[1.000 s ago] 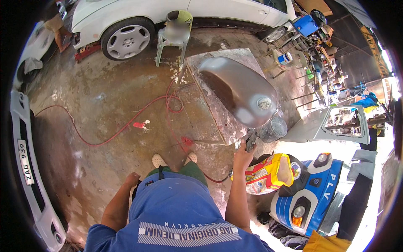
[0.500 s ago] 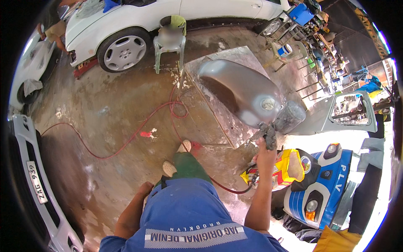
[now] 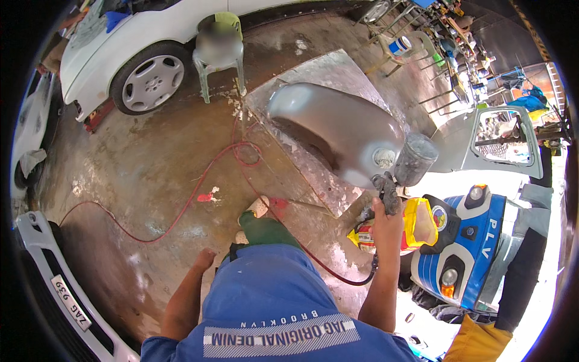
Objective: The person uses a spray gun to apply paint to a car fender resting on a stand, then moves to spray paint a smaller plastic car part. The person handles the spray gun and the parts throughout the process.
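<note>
My right hand (image 3: 388, 218) is closed round the grip of a grey, paint-crusted spray gun (image 3: 386, 188). Its dull cylindrical paint cup (image 3: 416, 158) sits just right of a motorcycle fuel tank (image 3: 344, 127). The tank is smooth grey with brownish areas, and a whitish covering lies over its round filler. It rests on a worn, paint-marked board (image 3: 338, 66). A red air hose (image 3: 329, 276) runs below my right forearm and crosses the floor. Low beside my body hangs my left hand (image 3: 205, 258), apart from any object; its fingers are too foreshortened to read.
A white car (image 3: 90, 60) and a plastic chair (image 3: 218, 54) stand beyond the board. At left lies a loose bumper (image 3: 57, 289). To the right are a yellow-red bag (image 3: 420, 224), a blue-white vehicle front panel (image 3: 461, 241) and a grey car door (image 3: 506, 142). The hose loops underfoot.
The spray gun and my right hand have come closer to the tank's filler end. My left hand has swung slightly outward from my body. The whole view has shifted.
</note>
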### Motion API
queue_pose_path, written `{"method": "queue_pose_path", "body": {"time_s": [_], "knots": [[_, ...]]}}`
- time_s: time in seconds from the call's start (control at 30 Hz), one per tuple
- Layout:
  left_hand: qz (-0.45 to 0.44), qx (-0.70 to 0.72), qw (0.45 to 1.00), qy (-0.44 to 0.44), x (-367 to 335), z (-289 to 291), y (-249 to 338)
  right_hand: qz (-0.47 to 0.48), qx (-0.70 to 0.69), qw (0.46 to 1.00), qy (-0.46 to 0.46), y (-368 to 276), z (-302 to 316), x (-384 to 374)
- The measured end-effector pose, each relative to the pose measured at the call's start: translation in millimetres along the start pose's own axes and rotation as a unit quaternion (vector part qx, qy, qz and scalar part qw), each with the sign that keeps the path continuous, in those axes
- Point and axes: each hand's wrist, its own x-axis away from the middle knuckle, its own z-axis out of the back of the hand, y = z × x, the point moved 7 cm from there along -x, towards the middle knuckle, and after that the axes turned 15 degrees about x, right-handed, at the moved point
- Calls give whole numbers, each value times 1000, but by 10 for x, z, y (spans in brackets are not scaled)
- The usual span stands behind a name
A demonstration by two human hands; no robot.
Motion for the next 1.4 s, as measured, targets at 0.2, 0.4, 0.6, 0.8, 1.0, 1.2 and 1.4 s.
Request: {"method": "queue_pose_path", "body": {"time_s": [0.2, 0.4, 0.6, 0.8, 1.0, 1.2, 1.4], "knots": [[101, 157, 978, 91, -465, 739, 105, 30, 84, 995, 46, 95, -54, -309], [240, 295, 920, 90, -685, 1093, 398, -38, -4, 999, 18, -303, 85, -315], [290, 274, 903, 162, -799, 1215, 324, -33, -2, 999, -28, -488, 112, -416], [265, 252, 924, 109, -1048, 1326, 225, 46, 111, 988, 97, -262, 154, -695], [180, 198, 961, 64, -1181, 1059, -198, -128, -5, 992, -12, -653, 210, -577], [272, 227, 918, 178, -1191, 1749, -57, -18, 93, 994, 61, -539, 91, -693], [285, 215, 901, 246, -1107, 2502, -363, -103, -9, 994, 37, -842, -134, -561]]}}
